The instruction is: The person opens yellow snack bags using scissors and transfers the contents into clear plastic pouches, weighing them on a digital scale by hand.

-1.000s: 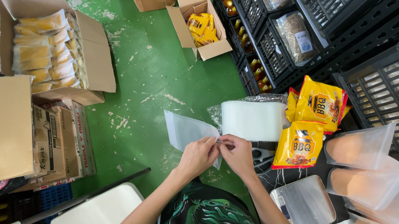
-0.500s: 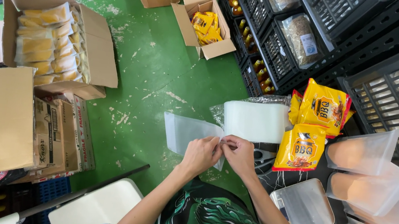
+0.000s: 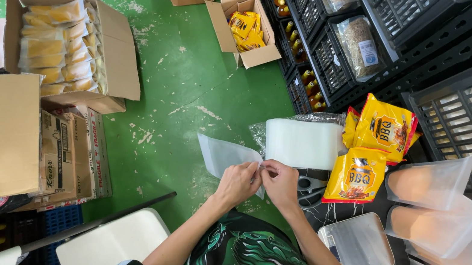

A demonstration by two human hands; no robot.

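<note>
Translucent frosted plastic pouch [image 3: 222,156], flat and empty, hangs between my two hands above the green painted floor [image 3: 192,93]. My left hand [image 3: 237,182] and my right hand [image 3: 281,185] meet at the pouch's right-hand edge, thumbs and forefingers pressed together on the plastic; both seem to be pinching its rim, though the fingertips crowd each other too closely for me to tell how the rim sits between them. The rest of the pouch trails off to the left of my hands, slightly tilted.

Just beyond my hands lies a white stack of the same flat pouches [image 3: 302,143], resting on crinkled clear wrap. Beside that stack, to the right, are two yellow snack packets with red lettering [image 3: 372,149], one overlapping the other. Grey-handled scissors [image 3: 309,187] lie just right of my right hand. Nearer to me on the right sits a small metal-topped scale [image 3: 358,243]. Further right stand several filled translucent pouches of pale orange goods [image 3: 439,205].

To my left are open brown cardboard boxes [image 3: 72,38] packed with yellow bags. Black plastic crates [image 3: 381,42] line the far right, some holding bottles and bagged goods. My sleeves show a green and black print.
</note>
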